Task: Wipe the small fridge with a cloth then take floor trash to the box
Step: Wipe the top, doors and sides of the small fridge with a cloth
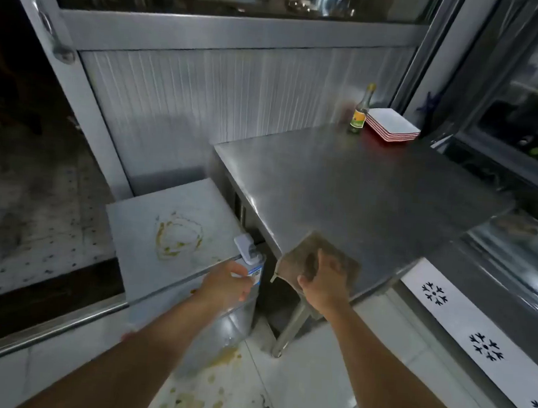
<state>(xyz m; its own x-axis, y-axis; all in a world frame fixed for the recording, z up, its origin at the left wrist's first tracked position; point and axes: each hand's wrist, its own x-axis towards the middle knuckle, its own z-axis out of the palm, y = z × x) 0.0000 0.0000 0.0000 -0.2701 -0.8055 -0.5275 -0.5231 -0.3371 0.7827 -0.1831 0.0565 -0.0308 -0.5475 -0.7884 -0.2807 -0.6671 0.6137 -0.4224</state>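
The small grey fridge (pixel 150 226) stands low at centre left, its top marked by a yellow-brown ring stain (pixel 178 238). My left hand (pixel 227 286) rests on the fridge's front right top corner, next to a white hinge cap (pixel 247 249), fingers curled over the edge. My right hand (pixel 324 280) presses a brown cloth (pixel 312 255) onto the near corner of the steel table (pixel 374 193); part of the cloth hangs over the edge. Yellowish stains and bits (pixel 201 388) lie on the white floor tiles in front of the fridge.
A glass bottle (pixel 360 112) and a stack of red-and-white trays (pixel 393 125) stand at the table's far corner. A ribbed metal wall is behind, a glass-fronted cooler (pixel 523 143) at right, and a dark doorway at left.
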